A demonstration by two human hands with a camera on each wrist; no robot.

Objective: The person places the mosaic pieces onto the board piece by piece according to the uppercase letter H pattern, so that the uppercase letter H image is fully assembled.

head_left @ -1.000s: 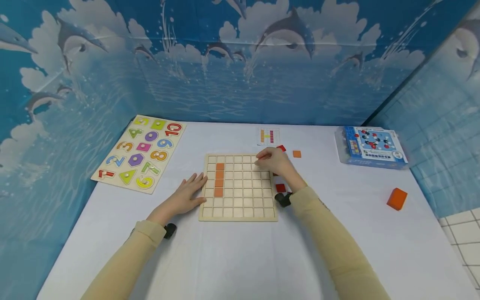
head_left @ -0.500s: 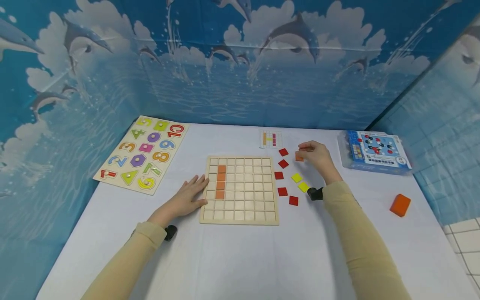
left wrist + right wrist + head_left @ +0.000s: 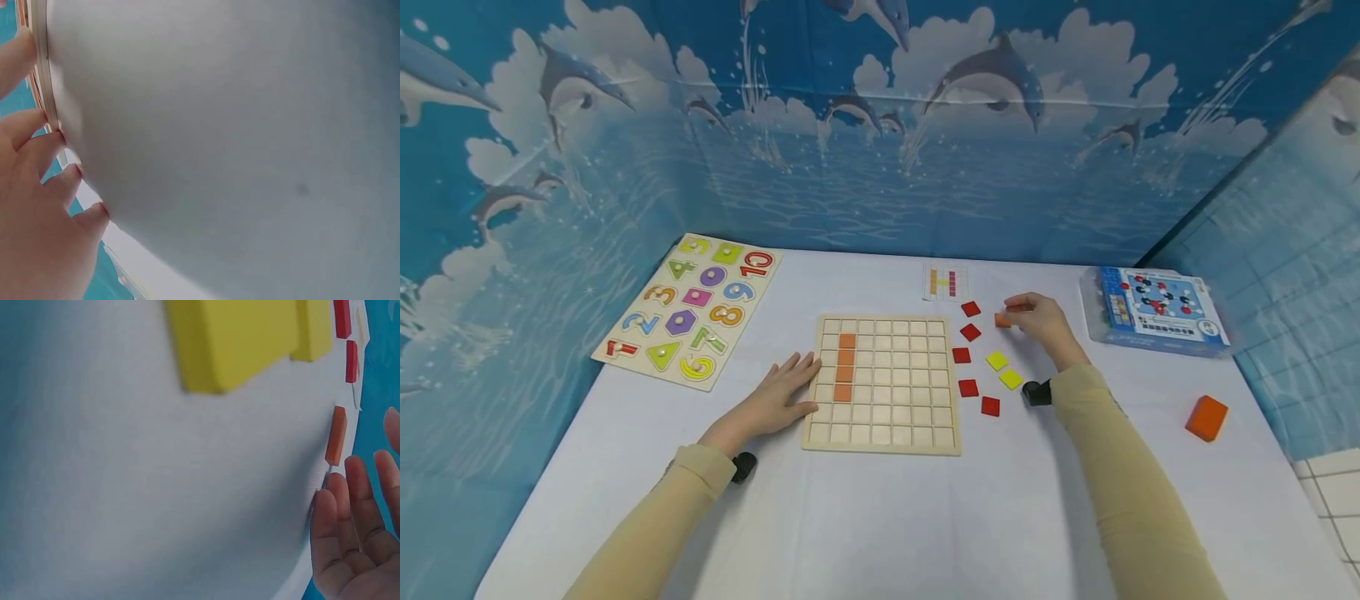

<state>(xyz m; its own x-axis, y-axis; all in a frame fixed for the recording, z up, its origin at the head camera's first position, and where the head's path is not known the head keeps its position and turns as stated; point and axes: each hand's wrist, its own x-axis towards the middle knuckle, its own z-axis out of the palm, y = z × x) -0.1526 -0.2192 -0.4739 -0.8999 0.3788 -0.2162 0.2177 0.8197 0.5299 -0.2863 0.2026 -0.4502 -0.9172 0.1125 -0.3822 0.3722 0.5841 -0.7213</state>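
Observation:
A wooden grid board (image 3: 882,452) lies in the middle of the white table, with a column of several orange tiles (image 3: 846,357) set in its left part. My left hand (image 3: 765,402) rests with spread fingers against the board's left edge; the left wrist view shows its fingertips (image 3: 55,139) along that edge. To the right of the board, my right hand (image 3: 1043,323) is over a loose orange tile (image 3: 1001,320). In the right wrist view this tile stands just beyond the extended fingers (image 3: 361,487), with thumb and fingers apart.
Between board and right hand lie several red tiles (image 3: 962,356) and two yellow tiles (image 3: 1010,379). A small pattern card (image 3: 946,283) is behind them. A number puzzle board (image 3: 688,312) lies at the left, a blue boxed set (image 3: 1165,308) and an orange block (image 3: 1207,418) at the right.
My right hand has moved right, from the board's upper right corner to the loose orange tile, uncovering the red and yellow tiles. The left hand has stayed at the board's edge.

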